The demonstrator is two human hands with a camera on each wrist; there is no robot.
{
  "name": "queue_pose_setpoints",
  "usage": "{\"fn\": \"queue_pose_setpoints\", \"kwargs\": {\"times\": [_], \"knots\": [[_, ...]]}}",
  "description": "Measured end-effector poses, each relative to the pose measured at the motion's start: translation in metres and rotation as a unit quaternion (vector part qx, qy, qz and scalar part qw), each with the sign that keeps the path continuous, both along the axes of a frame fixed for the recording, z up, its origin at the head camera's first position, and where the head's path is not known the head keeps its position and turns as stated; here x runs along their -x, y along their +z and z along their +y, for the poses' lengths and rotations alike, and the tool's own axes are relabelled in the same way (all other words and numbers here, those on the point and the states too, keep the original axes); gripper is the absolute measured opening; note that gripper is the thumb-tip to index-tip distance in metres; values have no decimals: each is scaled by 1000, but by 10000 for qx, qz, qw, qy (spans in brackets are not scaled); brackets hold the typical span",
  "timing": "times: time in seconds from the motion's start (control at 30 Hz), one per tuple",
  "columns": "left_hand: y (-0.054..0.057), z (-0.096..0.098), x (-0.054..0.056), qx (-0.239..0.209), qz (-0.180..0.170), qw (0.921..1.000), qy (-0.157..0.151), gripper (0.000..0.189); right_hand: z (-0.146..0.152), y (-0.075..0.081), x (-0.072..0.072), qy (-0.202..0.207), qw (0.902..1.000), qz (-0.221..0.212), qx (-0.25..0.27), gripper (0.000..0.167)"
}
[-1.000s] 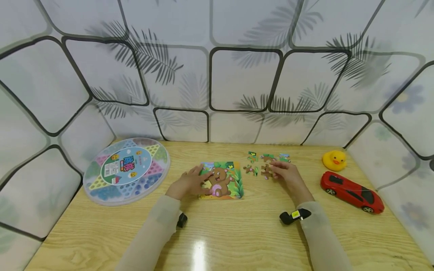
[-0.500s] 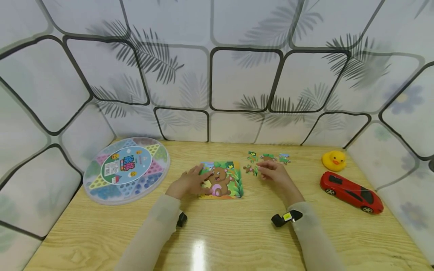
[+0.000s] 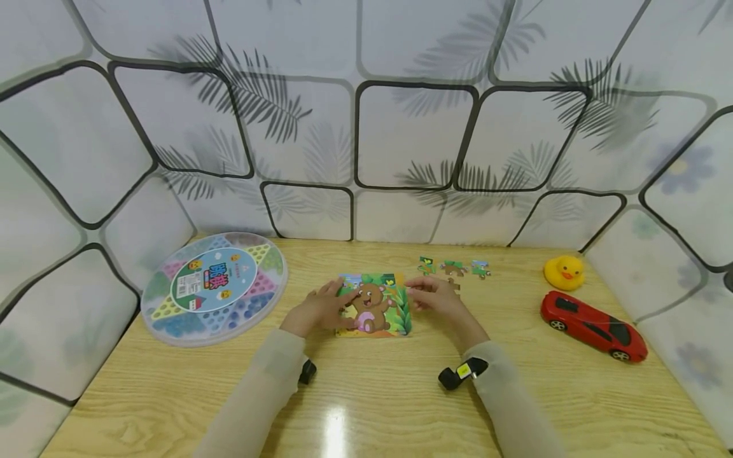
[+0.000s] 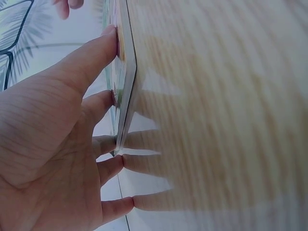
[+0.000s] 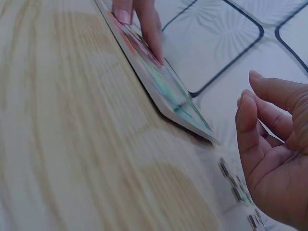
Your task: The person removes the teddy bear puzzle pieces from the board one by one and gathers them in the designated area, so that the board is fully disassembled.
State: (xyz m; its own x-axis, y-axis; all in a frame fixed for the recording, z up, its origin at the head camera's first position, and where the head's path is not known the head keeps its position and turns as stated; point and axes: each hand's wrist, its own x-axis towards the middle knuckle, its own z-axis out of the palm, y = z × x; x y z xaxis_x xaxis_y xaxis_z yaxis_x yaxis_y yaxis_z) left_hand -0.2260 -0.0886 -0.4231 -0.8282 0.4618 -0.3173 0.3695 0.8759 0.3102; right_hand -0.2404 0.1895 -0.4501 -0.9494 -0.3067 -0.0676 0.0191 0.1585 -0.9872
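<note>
My left hand [image 3: 321, 310] rests spread on the left part of a bear jigsaw puzzle [image 3: 372, 313]. In the left wrist view its thumb and some fingertips touch the puzzle [image 4: 127, 89], while other fingertips rest on the tabletop past the edge. Just beyond the puzzle's right edge hovers my right hand [image 3: 442, 304]. The right wrist view has its fingers [image 5: 248, 120] loosely bent, with no piece showing between thumb and fingers. Loose puzzle pieces [image 3: 452, 268] lie on the table behind and beside it; a brown piece [image 3: 454, 284] is partly hidden by this hand.
On the left lies a round Chinese checkers set [image 3: 214, 280] under a clear cover. To the right stand a yellow rubber duck [image 3: 564, 272] and a red toy car [image 3: 595, 327]. A patterned cloth wall [image 3: 401, 140] encloses the wooden table [image 3: 378, 388].
My right hand has moved left from the brown loose piece to the puzzle's right edge, now covering the spot where another loose piece showed. The left hand has stayed in place.
</note>
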Motion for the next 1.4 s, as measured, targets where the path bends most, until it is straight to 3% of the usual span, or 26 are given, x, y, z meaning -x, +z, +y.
{"fn": "queue_pose_setpoints", "kwargs": {"times": [0.2,0.63,1.03,1.4], "knots": [[1,0,-1,-4,1,10000,-41,73,-23,-1,-3,453,9986,-225,178,37],[0,2,-1,105,-32,9999,-55,75,-63,-3,-3,1163,9913,-189,-581,36],[0,-1,1,184,16,9998,-58,79,-73,0,0,1167,9876,-386,-974,37],[-1,-6,3,-10,-94,9999,-51,91,-76,-1,-2,969,9881,-122,-1190,33]]}}
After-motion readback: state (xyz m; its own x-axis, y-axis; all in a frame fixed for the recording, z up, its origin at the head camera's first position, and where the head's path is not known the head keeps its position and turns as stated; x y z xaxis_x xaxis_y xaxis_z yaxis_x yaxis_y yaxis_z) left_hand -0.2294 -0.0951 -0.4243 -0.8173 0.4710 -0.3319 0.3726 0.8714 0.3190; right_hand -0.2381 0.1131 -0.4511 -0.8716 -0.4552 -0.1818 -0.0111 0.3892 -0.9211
